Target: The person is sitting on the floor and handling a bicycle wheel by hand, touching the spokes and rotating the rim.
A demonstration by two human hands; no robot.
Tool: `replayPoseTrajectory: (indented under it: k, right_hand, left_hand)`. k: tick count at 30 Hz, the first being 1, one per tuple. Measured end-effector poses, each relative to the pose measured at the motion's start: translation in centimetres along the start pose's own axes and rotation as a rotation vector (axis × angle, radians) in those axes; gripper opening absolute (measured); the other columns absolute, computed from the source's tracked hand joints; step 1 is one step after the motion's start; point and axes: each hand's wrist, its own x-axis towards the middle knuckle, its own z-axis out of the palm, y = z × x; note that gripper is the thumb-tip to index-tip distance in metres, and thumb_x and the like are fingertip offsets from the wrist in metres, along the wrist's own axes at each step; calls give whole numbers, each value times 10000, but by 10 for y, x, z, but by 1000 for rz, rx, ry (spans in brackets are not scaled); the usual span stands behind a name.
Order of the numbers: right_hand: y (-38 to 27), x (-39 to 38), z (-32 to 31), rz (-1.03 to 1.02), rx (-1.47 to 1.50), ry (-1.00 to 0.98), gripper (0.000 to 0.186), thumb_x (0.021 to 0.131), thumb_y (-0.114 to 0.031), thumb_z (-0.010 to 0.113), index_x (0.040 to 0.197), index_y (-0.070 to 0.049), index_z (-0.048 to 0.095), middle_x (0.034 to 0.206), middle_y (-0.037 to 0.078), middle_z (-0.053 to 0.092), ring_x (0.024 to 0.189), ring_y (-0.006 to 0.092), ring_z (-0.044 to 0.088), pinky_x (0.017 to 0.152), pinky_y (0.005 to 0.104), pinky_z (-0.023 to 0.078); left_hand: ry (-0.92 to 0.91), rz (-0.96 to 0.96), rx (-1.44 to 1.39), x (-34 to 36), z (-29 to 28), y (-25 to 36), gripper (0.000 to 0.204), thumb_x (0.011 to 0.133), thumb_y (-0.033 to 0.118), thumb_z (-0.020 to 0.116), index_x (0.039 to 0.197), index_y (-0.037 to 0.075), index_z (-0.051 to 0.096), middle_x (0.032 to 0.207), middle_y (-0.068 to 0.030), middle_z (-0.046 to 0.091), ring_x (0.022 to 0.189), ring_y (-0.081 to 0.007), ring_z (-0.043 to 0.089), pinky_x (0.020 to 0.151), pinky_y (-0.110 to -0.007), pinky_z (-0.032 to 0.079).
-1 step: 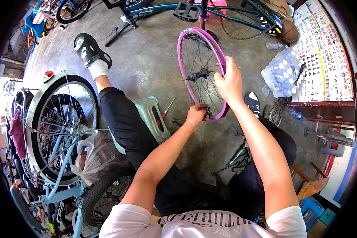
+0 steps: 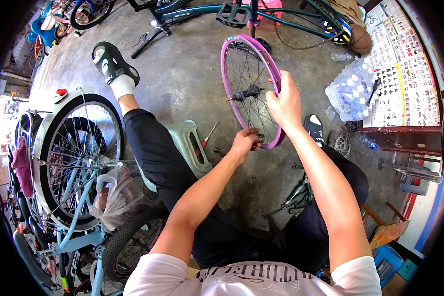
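The grey concrete floor [image 2: 182,81], scuffed and stained, bears a pale green plastic stool [image 2: 182,131]. A red-handled screwdriver [image 2: 203,144] is just beside the stool's right side; whether it lies flat or leans there is hard to tell. A small dark metal part [image 2: 221,151] lies near, also right of the stool. Farther right and lower are dark green metal pieces [image 2: 297,196]. Well to the stool's right lies a toothed disc [image 2: 341,143], with bagged clear bottles [image 2: 350,91] beyond.
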Motion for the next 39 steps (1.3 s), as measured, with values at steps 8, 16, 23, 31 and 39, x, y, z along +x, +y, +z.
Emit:
replayPoseTrajectory:
  k: [8,16,23,31,39]
  right_hand:
    - [-12,-2,0,24,59,-48,476,798,-46,613,1264,7,532,1096,243,637,991,462,642,854,517,517]
    - [-8,-4,10,-6,29,11,511,797,-39,617,1294,15,509,1163,254,617,1019,469,634,870,519,517]
    - [3,2,0,43,63,-23,495,813,-46,615,1294,-5,508,1161,246,618,1024,466,639,869,517,519]
    - [3,3,-4,-40,40,-44,455,814,-41,603,1262,-26,527,1074,228,632,953,449,649,832,515,515]
    - [-8,4,2,-54,25,-80,444,810,-42,606,1247,-16,529,1047,215,632,934,422,651,828,496,513]
  left_hand:
    - [-17,14,68,-6,14,9,262,945,134,723,1161,30,617,946,-60,696,718,-136,651,631,-298,524]
    - [232,262,535,8,9,-12,345,858,201,809,1081,2,637,900,-83,694,726,-155,638,648,-327,512]
    - [-64,42,64,3,6,3,248,951,78,673,1176,-24,679,920,-45,708,729,-126,629,654,-294,514]
    - [262,229,701,-5,8,-9,283,946,95,694,1210,10,746,862,-89,747,773,-126,673,704,-311,535]
    - [268,66,254,18,-9,-21,290,959,140,753,1238,59,760,936,6,756,823,-94,674,694,-270,523]
